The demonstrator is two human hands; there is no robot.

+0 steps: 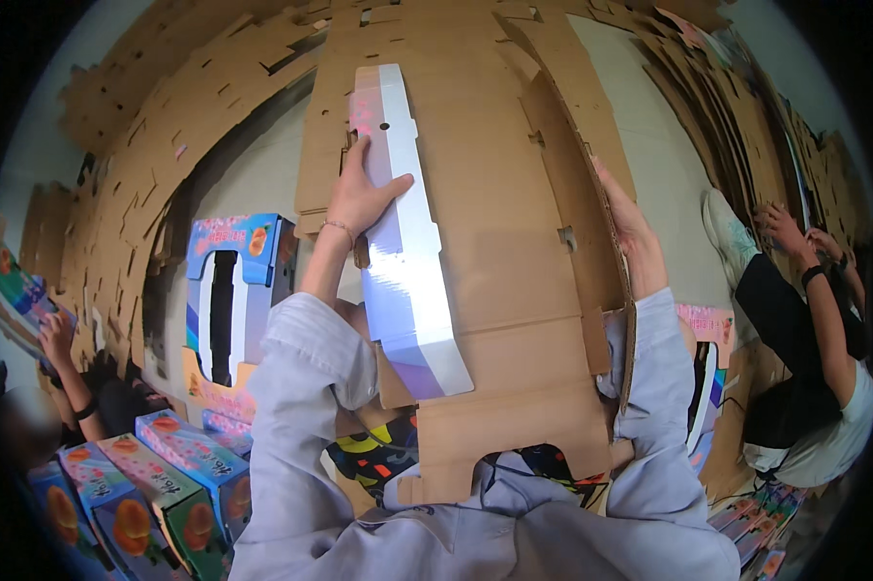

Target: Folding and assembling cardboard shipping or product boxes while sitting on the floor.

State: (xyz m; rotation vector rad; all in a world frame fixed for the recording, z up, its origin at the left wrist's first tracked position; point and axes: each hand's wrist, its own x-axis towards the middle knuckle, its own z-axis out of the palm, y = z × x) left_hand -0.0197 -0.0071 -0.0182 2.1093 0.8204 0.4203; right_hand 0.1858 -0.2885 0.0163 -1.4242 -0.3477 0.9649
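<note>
A partly folded cardboard box [495,232] lies in front of me, its plain brown inside facing up. Its left side wall stands folded up, with a glossy white and purple printed strip [403,252] along it. My left hand [359,198] is closed on that wall, thumb across the strip and fingers on the outer side. The right side wall [591,194] stands raised too. My right hand [632,232] holds it from outside, its fingers partly hidden behind the cardboard. Nearest me is a brown end flap [514,426] with a cut-out, over my lap.
Finished blue and pink printed boxes [233,281] stand at left, with several more [156,484] at lower left. Stacked flat cardboard [204,107] lies at far left and right. Another person [814,339] sits at right; a co-worker's hand [57,334] holds a printed piece at left.
</note>
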